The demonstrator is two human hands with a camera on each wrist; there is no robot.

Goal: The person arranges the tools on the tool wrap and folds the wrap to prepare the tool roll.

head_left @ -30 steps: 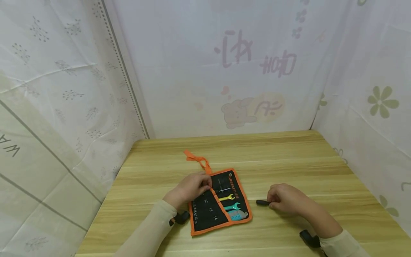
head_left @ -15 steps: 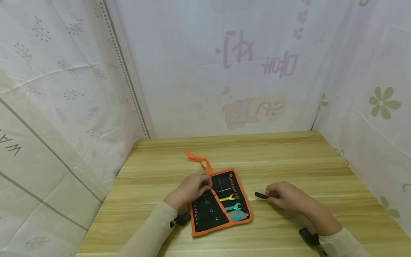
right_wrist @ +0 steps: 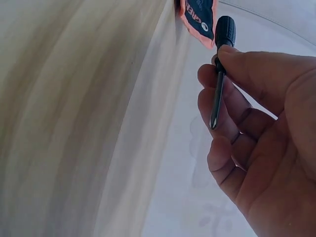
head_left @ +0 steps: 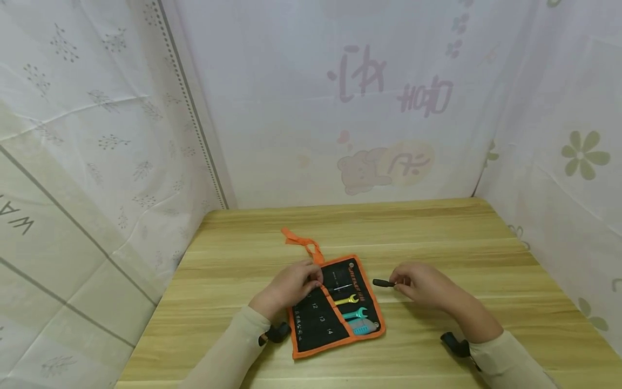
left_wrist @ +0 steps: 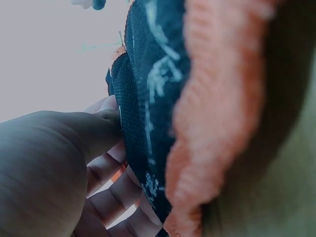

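Observation:
A black tool pouch (head_left: pixel 316 324) with orange edging lies flat on the table. Its pocket holds a yellow wrench (head_left: pixel 347 300), a teal wrench (head_left: pixel 357 313) and a grey-and-teal utility knife (head_left: pixel 363 326), with their ends sticking out. At the pocket's upper corner my left hand (head_left: pixel 291 283) pinches the fabric between thumb and fingers; the left wrist view shows the thumb (left_wrist: pixel 98 131) against the cloth. My right hand (head_left: pixel 423 283), just right of the pouch, pinches a small screwdriver (right_wrist: pixel 218 94) near its neck. Its black handle (head_left: pixel 383 282) points toward the pouch.
An orange tie strap (head_left: pixel 301 240) trails from the pouch's far edge. A thin metal shaft (head_left: pixel 342 288) lies above the yellow wrench. The wooden table (head_left: pixel 437 227) ends at a hanging printed cloth (head_left: pixel 291 108) behind and at both sides.
My right hand has carried the screwdriver up and to the left, closer to the pouch. The left hand keeps its grip on the pocket with almost no movement.

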